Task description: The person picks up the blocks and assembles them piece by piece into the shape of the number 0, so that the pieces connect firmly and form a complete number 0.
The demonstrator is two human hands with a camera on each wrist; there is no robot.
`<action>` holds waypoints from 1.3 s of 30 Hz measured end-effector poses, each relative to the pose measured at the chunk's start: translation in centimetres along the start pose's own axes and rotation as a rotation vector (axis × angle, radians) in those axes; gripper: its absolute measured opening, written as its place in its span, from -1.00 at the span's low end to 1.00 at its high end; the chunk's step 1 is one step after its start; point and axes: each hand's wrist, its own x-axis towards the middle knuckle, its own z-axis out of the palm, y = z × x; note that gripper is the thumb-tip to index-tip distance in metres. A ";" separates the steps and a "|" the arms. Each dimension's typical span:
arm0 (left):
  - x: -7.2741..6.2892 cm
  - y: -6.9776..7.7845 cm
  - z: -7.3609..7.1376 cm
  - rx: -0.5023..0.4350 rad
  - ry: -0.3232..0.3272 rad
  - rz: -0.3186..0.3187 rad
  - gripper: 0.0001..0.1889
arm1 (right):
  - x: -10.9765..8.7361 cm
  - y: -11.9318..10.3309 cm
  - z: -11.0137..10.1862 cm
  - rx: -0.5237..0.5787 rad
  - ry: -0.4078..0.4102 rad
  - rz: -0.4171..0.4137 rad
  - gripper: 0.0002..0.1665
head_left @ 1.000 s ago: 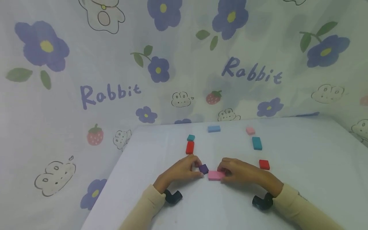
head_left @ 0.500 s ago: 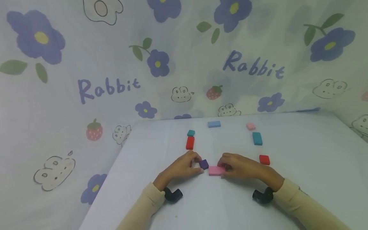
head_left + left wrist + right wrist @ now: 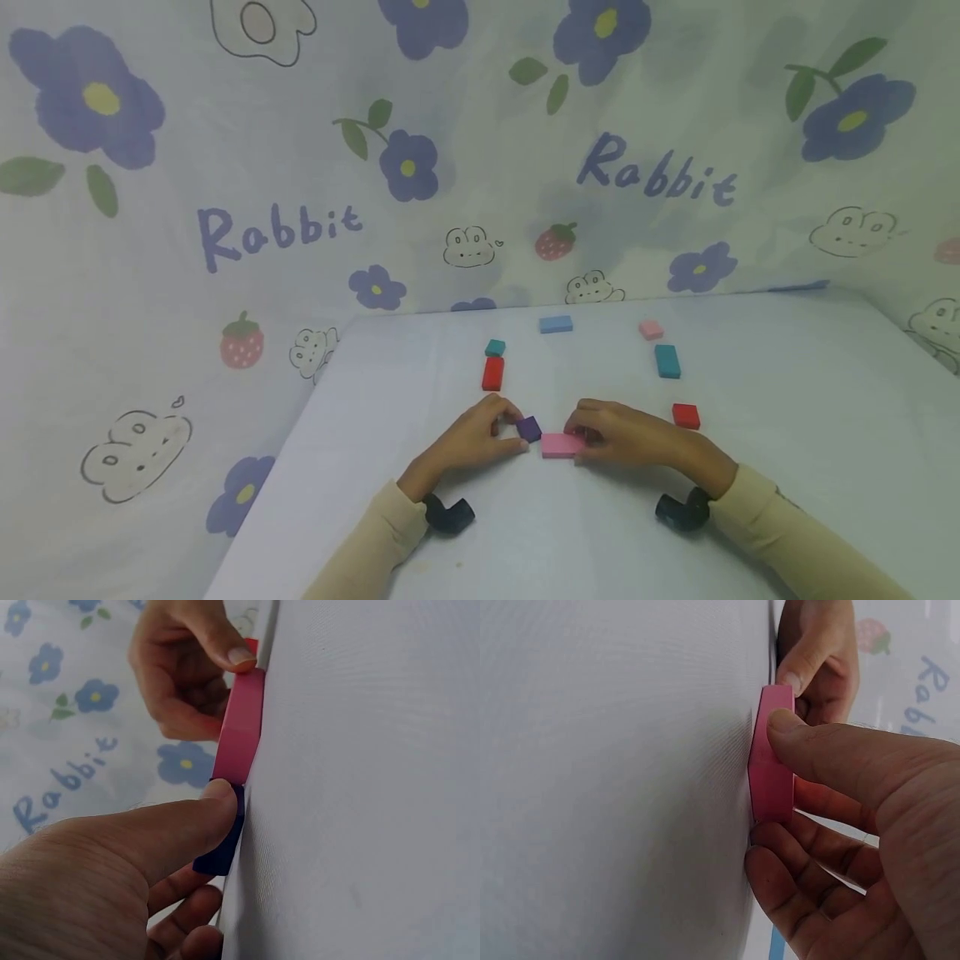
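Observation:
My left hand (image 3: 474, 435) pinches a small purple block (image 3: 528, 429) between thumb and fingers, low on the white table. Just right of it, a longer pink block (image 3: 558, 446) lies flat, its right end held between the thumb and fingers of my right hand (image 3: 624, 433). The two blocks meet or nearly meet at a corner in the head view. From the left wrist, the dark block (image 3: 219, 855) appears against the end of the pink one (image 3: 241, 727). In the right wrist view my thumb presses the pink block's side (image 3: 771, 784), and the purple block is hidden.
Further blocks form a loose ring: red (image 3: 492, 373) and small teal (image 3: 495, 347) at left, light blue (image 3: 556, 324) and light pink (image 3: 651, 330) at the back, teal (image 3: 667, 362) and red (image 3: 686, 416) at right. A patterned curtain (image 3: 465, 200) hangs behind the table (image 3: 787, 417).
The head view has tilted, so the whole scene sits slightly higher than one second ago. Both hands and their blocks stay in nearly the same place on the table.

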 end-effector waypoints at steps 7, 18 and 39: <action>-0.2 0.0 -0.1 -0.017 0.003 -0.011 -0.63 | 0.1 0.0 0.0 0.008 -0.005 0.009 -0.59; 0.0 0.0 -0.3 -0.014 0.012 -0.012 -0.64 | 0.2 -0.2 -0.4 0.010 -0.004 0.005 -0.59; -0.3 -0.4 0.2 -0.014 0.016 -0.003 -0.64 | -3.5 1.1 -6.6 0.035 -0.024 0.171 -0.52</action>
